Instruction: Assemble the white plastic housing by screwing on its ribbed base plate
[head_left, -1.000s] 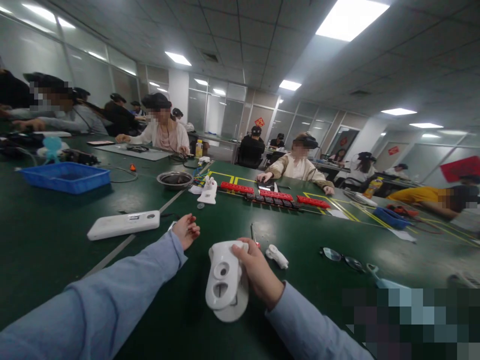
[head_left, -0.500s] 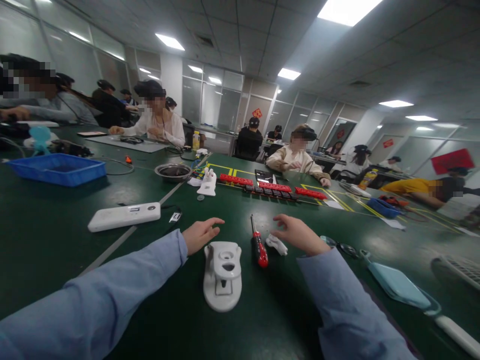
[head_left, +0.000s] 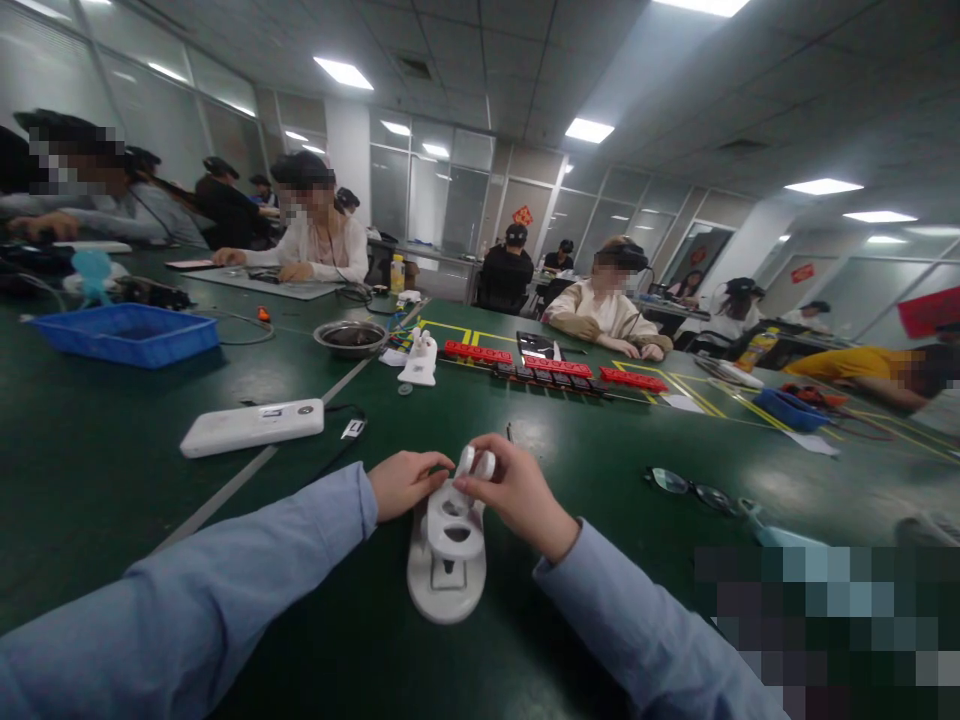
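A white plastic base (head_left: pixel 448 597) lies flat on the green table, its long side pointing away from me. Above its far end, my right hand (head_left: pixel 525 492) pinches a small white plastic part (head_left: pixel 480 463) with two rounded lobes pointing up. Whether this part is seated in the base or only held over it, I cannot tell. My left hand (head_left: pixel 409 484) is at the base's far left corner, fingers stretched out and slightly apart; contact with the base is unclear. Only the tip of a screwdriver (head_left: pixel 510 432) shows past my right hand, which hides the rest.
To the left lies a white power-bank-like device (head_left: pixel 255 428) with a cable. Farther back are a blue tray (head_left: pixel 127 345), a metal bowl (head_left: pixel 350 338), another white plastic assembly (head_left: pixel 420 358) and red strips (head_left: pixel 556 368). Glasses (head_left: pixel 690 488) rest at right. Co-workers sit around the table.
My right hand has picked up the small white part from beside the screwdriver and carried it left over the base. My left hand has shifted slightly towards the base.
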